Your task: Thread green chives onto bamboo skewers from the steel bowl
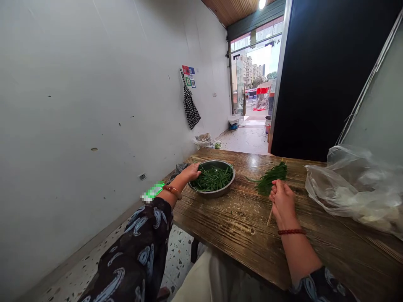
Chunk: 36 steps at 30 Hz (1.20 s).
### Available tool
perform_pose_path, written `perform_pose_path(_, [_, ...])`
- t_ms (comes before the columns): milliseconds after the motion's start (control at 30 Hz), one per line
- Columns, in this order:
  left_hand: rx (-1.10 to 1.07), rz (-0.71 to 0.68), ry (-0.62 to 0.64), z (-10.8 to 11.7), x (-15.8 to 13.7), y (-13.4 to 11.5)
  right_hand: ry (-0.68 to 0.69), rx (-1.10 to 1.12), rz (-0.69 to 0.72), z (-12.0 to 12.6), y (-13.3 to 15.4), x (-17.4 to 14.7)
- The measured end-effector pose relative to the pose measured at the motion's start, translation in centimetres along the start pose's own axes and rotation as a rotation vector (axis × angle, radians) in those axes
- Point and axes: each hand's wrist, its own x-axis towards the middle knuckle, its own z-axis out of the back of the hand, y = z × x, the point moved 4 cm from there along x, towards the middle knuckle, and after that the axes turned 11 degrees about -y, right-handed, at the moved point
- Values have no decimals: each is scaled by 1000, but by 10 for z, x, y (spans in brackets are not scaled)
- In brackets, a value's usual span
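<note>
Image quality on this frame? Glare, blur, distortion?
Head view throughout: glare on the far end of the table; daylight beyond the doorway looks washed out; pixelated patch left of the table; left sleeve looks stretched, probably wide-angle; left hand and right hand fairly sharp.

Left-hand grip (191, 171): at the left rim of the metal bowl (217, 194), fingertips by the cut green leaves (215, 177); whether they pinch any is unclear.
Right-hand grip (282, 195): closed around thin wooden skewers (269, 219), lower ends jutting below the fist.
Skewered greens (273, 177): a long leafy bunch just above that fist, right of the bowl.
Worktop (239, 235): dark grained wood, the bowl standing near its left edge.
Clear plastic bag (355, 184): crumpled, at the right, pale contents inside.
Wall (94, 84): checked apron (191, 110) hanging below QR-code cards (188, 70).
</note>
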Motion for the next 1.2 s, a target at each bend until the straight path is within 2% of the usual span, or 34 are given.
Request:
perform_pose_path(167, [49,6,78,-15,-21,5,15,1,-8,-2,-1,-2])
perform_pose_path(400, [-55,-9,181,-40,-25,-28,28,-9,7,-4,3,-7])
perform_pose_path(533, [-166,-53,145,-30,-16,-41,35,-4,-8,-7,2,-9])
perform_pose_path(700, [-232,-59,-15,-9,2,-54,36,-10,-18,-9,-1,-10])
perform_pose_path(800, [-258,-94,-51,-13,14,-75,50,-27,-1,-12,-1,-10])
perform_pose_path(1033, [-309,-91,17,-56,36,-143,148,-107,4,-22,-1,-16])
perform_pose_path(1200, [-339,-71,14,-72,35,-164,178,-146,-3,-25,-3,-19])
